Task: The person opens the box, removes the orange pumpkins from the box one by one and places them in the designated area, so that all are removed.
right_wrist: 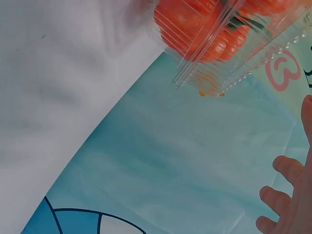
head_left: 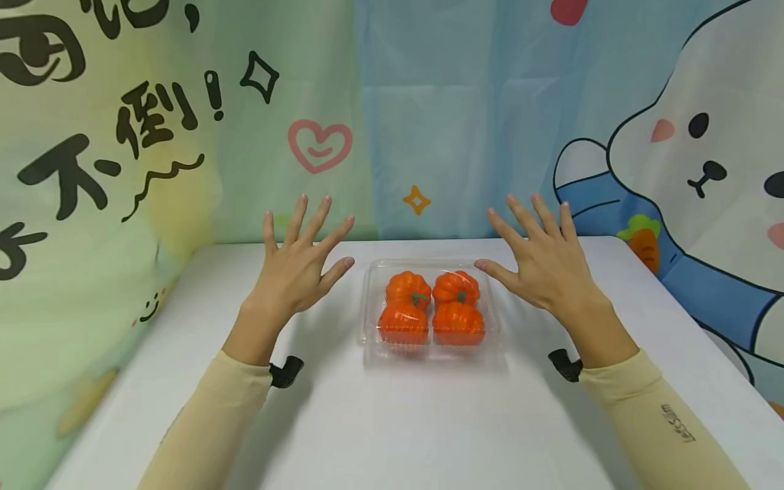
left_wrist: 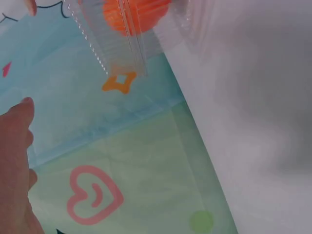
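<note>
A clear plastic clamshell box (head_left: 430, 352) rests on the white table with its lid down. Inside sit several small orange pumpkins (head_left: 459, 323), some with green stems showing. My left hand (head_left: 297, 278) is held over the table to the left of the box, fingers straight and spread. To the right, my right hand (head_left: 547, 269) mirrors it, its thumb tip near the box's far right corner in the head view. Neither hand holds anything. The left wrist view shows part of the left hand (left_wrist: 13, 170) apart from the box; the right wrist view catches the right fingers (right_wrist: 280, 201).
The white table (head_left: 429, 422) extends around the box to a back edge. Behind it hangs a printed cloth (head_left: 435, 122) with lettering, hearts and a cartoon bear. Dark wrist-camera mounts (head_left: 286, 372) stick out inward from both cuffs.
</note>
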A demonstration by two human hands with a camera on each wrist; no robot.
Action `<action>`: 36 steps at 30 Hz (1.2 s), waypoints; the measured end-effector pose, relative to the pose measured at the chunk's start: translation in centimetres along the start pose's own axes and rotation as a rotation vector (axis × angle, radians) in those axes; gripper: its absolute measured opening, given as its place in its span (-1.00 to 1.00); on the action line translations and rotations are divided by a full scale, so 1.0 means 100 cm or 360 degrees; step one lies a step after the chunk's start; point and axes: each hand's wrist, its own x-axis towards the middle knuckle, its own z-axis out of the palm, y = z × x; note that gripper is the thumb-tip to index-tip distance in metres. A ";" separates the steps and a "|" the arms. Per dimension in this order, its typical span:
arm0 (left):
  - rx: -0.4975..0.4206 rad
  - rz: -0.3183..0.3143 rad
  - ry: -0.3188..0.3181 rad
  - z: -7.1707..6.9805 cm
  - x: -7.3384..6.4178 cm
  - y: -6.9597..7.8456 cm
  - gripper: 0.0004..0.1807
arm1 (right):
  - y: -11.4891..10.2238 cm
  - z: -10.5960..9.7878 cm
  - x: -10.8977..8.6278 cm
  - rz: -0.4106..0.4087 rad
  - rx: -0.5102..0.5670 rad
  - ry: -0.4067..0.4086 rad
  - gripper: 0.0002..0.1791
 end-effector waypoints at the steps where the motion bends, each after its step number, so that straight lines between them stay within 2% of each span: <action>1: -0.0002 0.0002 0.0009 -0.001 0.001 0.000 -0.29 | 0.001 -0.002 -0.001 0.0000 -0.0001 -0.0003 -0.04; 10: 0.0013 -0.0008 0.0015 -0.004 -0.007 -0.003 -0.27 | -0.004 0.001 -0.003 -0.0029 0.0019 0.0008 -0.05; 17: 0.0032 0.0004 0.0026 -0.002 -0.014 0.001 -0.28 | -0.010 0.002 -0.004 -0.0095 0.0017 0.0044 -0.06; 29: 0.0005 0.0012 -0.0027 0.011 -0.029 0.003 -0.27 | -0.019 0.006 -0.004 -0.0181 0.0016 0.0051 -0.08; 36: -0.0036 0.0015 -0.0057 0.016 -0.034 0.002 -0.28 | -0.028 0.013 -0.005 -0.0242 0.0024 0.0100 -0.09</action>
